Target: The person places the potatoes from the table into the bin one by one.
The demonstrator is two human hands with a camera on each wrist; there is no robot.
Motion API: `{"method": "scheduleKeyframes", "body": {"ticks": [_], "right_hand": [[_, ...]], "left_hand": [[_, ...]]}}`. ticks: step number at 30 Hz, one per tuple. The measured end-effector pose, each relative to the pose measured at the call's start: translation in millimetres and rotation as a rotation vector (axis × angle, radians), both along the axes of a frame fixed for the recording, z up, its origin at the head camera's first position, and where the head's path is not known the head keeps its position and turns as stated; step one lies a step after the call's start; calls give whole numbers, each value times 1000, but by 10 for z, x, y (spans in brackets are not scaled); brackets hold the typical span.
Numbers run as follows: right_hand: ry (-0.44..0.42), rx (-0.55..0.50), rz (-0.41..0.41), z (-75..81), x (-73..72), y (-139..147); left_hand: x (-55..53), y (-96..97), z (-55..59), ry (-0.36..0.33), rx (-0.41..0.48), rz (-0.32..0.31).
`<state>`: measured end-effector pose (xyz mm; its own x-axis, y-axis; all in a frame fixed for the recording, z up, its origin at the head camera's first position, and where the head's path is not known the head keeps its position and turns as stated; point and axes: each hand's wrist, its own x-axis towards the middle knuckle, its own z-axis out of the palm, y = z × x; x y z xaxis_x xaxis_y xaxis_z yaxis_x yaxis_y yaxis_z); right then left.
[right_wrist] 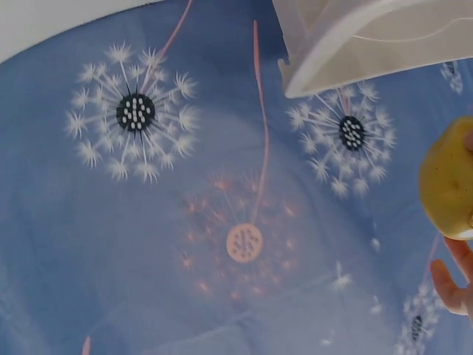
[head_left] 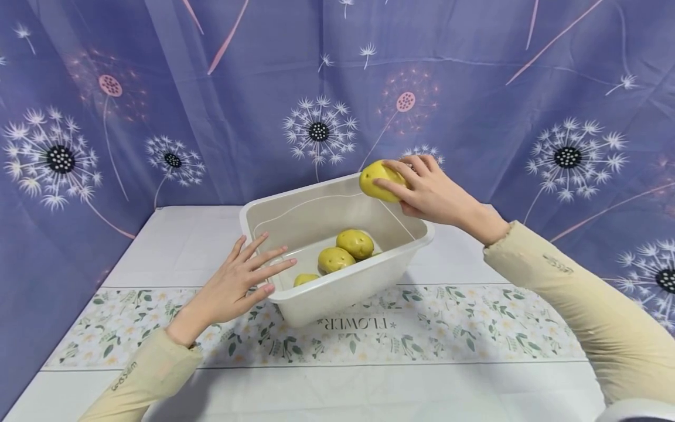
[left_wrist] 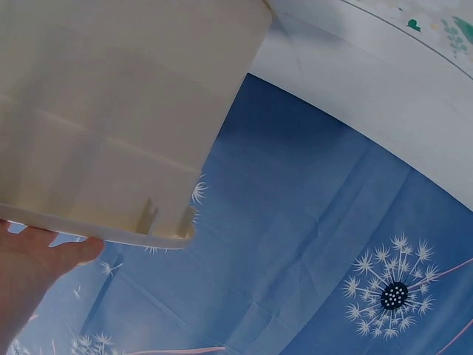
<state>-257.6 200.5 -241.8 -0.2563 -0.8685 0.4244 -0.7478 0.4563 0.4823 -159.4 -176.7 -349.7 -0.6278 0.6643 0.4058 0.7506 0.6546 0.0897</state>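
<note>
In the head view my right hand grips a yellow potato above the far right rim of a white plastic bin. The right wrist view shows the same potato at its right edge, with fingertips against it. Inside the bin lie several more potatoes, grouped toward the near side. My left hand spreads its fingers over the bin's left rim. From the left wrist view, that hand is seen at the rim of the bin, thumb and fingers lying along it.
The bin stands at an angle on a white tablecloth with a floral band reading FLOWER. Behind and beside the table hangs a blue-purple curtain with dandelion prints. A pale rounded object shows at the bottom right corner.
</note>
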Motion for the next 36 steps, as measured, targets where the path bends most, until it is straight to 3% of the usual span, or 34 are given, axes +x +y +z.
{"method": "scheduleKeyframes", "body": {"ticks": [10, 17, 36], "right_hand": [[-73, 34, -84, -90, -301, -136], [-90, 66, -118, -184, -420, -187], [-70, 28, -177, -343, -347, 23]], "left_hand": [[-4, 1, 2, 8, 2, -3], [-2, -1, 5, 10, 1, -3], [1, -8, 18, -6, -18, 9]]}}
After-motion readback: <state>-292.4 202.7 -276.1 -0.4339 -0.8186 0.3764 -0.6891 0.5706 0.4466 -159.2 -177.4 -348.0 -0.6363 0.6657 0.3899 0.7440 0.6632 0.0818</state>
